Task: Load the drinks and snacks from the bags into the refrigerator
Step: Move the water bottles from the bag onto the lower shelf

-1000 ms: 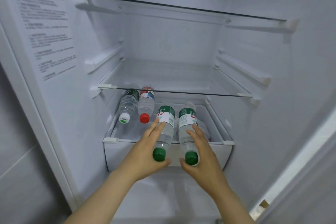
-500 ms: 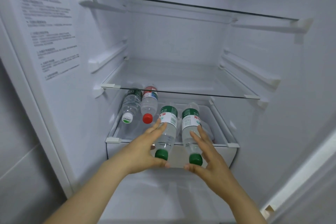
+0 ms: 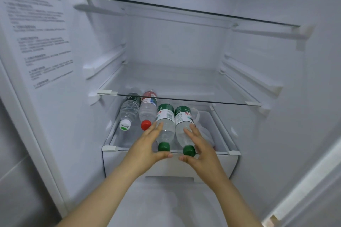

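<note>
1. At the left end of the lowest glass shelf, the white-capped bottle lies on its side with its cap towards you. That one looks done.
2. Just beside it lies the red-capped bottle, the same way round. It also looks done.
3. Your left hand has its fingers nearly straight along the left flank of the left green-capped bottle, thumb under the cap. It touches the bottle and does not wrap it. The cap hangs over the shelf's front edge, so this bottle likely needs pushing further in.
4. The right green-capped bottle lies touching its twin, cap also over the front edge. Your right hand mirrors the left, fingers straight along the right flank, thumb below the cap.
5. Near the shelf's right end, something pale and crumpled sits behind the bottles; I cannot tell what it is.
6. Four drinks are in the refrigerator and no snacks show. The bags are out of view, so what remains cannot be judged.
</note>
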Demonstrator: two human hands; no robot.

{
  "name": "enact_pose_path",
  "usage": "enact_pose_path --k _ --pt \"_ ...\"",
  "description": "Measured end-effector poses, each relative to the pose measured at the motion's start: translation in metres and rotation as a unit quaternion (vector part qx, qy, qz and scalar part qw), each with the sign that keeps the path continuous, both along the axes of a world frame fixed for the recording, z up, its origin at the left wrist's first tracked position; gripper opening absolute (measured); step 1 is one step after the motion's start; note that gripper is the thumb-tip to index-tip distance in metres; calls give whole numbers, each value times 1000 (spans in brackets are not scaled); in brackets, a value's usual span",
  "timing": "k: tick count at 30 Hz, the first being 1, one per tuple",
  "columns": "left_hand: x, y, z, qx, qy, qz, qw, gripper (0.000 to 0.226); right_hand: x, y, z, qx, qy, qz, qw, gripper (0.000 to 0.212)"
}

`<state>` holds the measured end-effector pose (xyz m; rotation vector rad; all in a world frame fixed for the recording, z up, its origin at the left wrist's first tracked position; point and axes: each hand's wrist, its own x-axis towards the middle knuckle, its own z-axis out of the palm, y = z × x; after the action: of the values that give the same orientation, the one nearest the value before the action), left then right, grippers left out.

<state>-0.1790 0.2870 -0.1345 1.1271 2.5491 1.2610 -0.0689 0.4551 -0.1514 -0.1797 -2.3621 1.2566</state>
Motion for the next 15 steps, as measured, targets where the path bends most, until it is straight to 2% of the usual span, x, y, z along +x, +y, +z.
enact_pose_path --k 4,8,12,15 --pt "-7 2 1 -6 7 38 999 90 -10 4 0 3 -5 8 1000 76" --pt "-5 2 -3 -2 31 50 998 85 -12 9 -2 -35 -10 28 999 73" --pt "-5 1 -1 -33 61 34 997 81 -18 14 -4 -32 -10 28 999 73" --pt "-13 -1 5 -58 53 1 997 77 -27 14 -1 -35 -9 31 999 71"
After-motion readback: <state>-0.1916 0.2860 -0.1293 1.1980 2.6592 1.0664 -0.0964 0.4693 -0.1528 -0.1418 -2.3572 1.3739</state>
